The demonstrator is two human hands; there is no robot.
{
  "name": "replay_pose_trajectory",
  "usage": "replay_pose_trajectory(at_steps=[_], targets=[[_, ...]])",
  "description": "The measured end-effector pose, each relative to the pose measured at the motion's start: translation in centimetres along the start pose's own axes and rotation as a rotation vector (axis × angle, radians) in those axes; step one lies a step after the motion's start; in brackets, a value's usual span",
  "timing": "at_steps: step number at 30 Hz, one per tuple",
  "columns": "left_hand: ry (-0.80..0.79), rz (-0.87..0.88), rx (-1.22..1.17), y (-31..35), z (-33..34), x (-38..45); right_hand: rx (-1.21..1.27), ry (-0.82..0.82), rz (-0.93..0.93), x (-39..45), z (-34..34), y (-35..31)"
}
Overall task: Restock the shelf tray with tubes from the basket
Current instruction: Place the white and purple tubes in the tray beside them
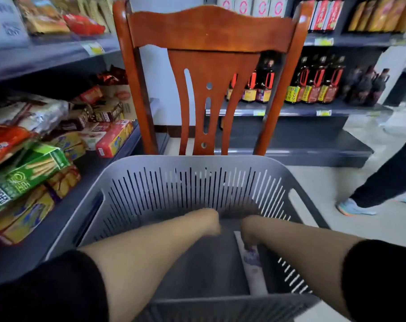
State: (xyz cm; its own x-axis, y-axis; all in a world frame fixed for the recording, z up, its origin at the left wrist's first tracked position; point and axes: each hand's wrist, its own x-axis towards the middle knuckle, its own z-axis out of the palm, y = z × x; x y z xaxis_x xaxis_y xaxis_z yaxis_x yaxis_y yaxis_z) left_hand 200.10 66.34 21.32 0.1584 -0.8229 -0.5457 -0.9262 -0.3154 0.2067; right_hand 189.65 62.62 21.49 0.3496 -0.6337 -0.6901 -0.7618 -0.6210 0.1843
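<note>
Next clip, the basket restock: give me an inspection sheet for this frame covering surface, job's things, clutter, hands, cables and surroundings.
Surface: grey slotted basket in front of a wooden chair; whether it rests on the seat cannot be told.
Job's things: one white tube lies along the basket's right inner side; shelf tray not seen.
Clutter: snack boxes and packets piled on the left shelf.
Hands: left hand and right hand both reach down into the basket; the right is at the tube's far end, grip blurred; left hand's fingers are hidden.
Cables: nothing seen.
Surroundings: dark bottles on the far shelves; another person's leg and shoe at right.
</note>
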Motion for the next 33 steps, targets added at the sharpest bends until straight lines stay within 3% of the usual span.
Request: replay_pose_trajectory(at_steps=[6, 10, 14, 19, 24, 28, 33], targets=[[-0.195, -0.017, -0.210, -0.7, 2.9, 0.7, 0.274, -0.065, -0.017, 2.0, 2.3, 0.6], [-0.312, -0.088, -0.334, -1.2, 4.2, 1.0, 0.410, -0.253, 0.106, 4.0, 3.8, -0.7], [-0.334, -0.196, -0.621, -1.5, 4.6, 1.4, 0.435, -0.248, 0.130, 4.6, 4.1, -1.4], [-0.317, -0.281, -0.874, -2.1, 4.9, 1.8, 0.719, -0.193, 0.077, 4.8, 4.6, -1.6], [-0.215, -0.281, -0.949, -2.3, 3.5, 1.4, 0.815, 0.037, -0.063, 4.1, 2.6, -2.0], [0.063, -0.203, -0.976, -3.1, 1.0, 0.7, 0.947, 0.250, -0.185, 3.2, 0.3, -1.9], [0.364, -0.039, -0.894, -4.5, -3.0, -2.6, 1.209, 0.397, -0.354, 0.5, -2.4, -2.2]])
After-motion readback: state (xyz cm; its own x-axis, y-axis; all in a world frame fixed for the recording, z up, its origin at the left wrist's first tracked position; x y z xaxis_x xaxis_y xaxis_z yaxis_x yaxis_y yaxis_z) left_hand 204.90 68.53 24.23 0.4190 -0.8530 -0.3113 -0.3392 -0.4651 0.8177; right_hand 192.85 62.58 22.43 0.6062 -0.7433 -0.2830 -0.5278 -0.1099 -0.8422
